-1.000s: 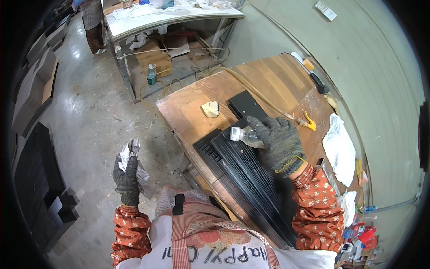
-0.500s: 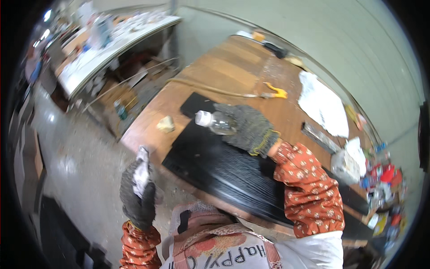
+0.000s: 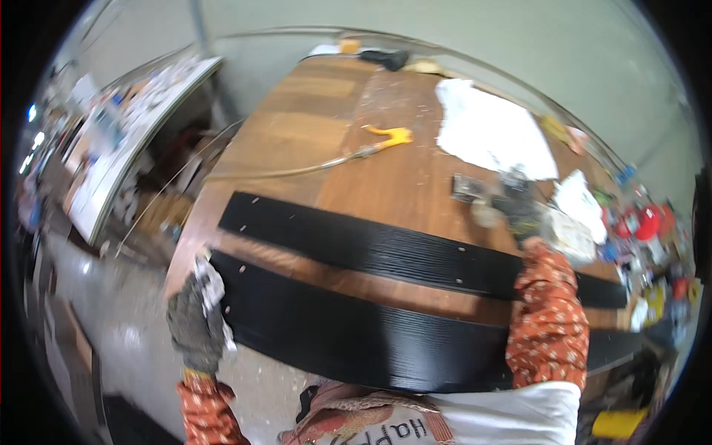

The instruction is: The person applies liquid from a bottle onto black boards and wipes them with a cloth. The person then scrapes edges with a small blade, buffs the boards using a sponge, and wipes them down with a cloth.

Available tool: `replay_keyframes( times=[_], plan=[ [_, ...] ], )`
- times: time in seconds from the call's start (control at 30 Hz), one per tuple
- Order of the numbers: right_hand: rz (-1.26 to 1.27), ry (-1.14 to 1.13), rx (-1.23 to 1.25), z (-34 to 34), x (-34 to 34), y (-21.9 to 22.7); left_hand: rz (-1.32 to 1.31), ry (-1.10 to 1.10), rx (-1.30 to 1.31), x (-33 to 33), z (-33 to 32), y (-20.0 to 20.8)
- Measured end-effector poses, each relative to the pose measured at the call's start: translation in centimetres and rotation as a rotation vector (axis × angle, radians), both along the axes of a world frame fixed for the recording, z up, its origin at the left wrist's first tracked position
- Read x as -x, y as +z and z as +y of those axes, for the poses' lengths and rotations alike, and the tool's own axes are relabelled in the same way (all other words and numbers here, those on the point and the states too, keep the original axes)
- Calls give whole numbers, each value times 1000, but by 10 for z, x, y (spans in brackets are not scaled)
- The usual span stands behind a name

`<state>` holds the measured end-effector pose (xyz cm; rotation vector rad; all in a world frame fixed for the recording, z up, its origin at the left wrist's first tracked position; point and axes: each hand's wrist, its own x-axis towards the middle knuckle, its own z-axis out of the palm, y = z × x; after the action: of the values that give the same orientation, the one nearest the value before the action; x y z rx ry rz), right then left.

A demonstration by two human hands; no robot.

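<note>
On the wooden workbench [image 3: 311, 126] two long black ribbed panels lie flat, and the nearer, wider panel [image 3: 356, 334] is the largest thing within reach — its long axis runs from the person's left to the right, bowed by the lens, with its left end pointing off the bench edge toward the floor. A narrower black strip [image 3: 386, 248] lies parallel behind it, apart, with bare wood between them. A white cloth [image 3: 489, 130] and a yellow-handled tool [image 3: 393, 136] with its hose lie further back.

The left hand [image 3: 194, 326], gloved, is clenched around a crumpled white rag [image 3: 211, 285], held just beside the wide panel's left end. The right hand [image 3: 519, 208], also gloved, is stretched to the far right among clutter; whether anything is grasped there cannot be told, the picture being blurred.

Risk is judged as follows: the wide panel overhangs the near edge, so a push at its left end could pivot it off the bench — and the rag could snag on its ribs.
</note>
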<state>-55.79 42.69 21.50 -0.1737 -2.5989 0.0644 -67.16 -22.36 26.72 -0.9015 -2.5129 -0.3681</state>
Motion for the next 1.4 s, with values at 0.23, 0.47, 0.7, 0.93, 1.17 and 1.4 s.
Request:
replay_keyframes(
  times=[0.23, 0.47, 0.7, 0.93, 1.17, 1.4],
  plan=[
    [121, -372, 699, 171, -77, -63, -109, 286, -586, 7, 17, 20],
    [89, -424, 1032, 110, -55, -36, -56, -57, -88, -19, 43, 2],
    [-217, -259, 1199, -61, -110, 52, -7, 334, -360, 6, -31, -1],
    [-604, 569, 448, -302, -53, 117, 54, -343, -48, -73, 166, -7],
    [-442, 493, 27, -313, -68, 88, -213, 207, -100, 26, 41, 22],
    [-371, 507, 126, -346, -51, 107, -514, 133, -1146, 46, -71, 4]
  ],
)
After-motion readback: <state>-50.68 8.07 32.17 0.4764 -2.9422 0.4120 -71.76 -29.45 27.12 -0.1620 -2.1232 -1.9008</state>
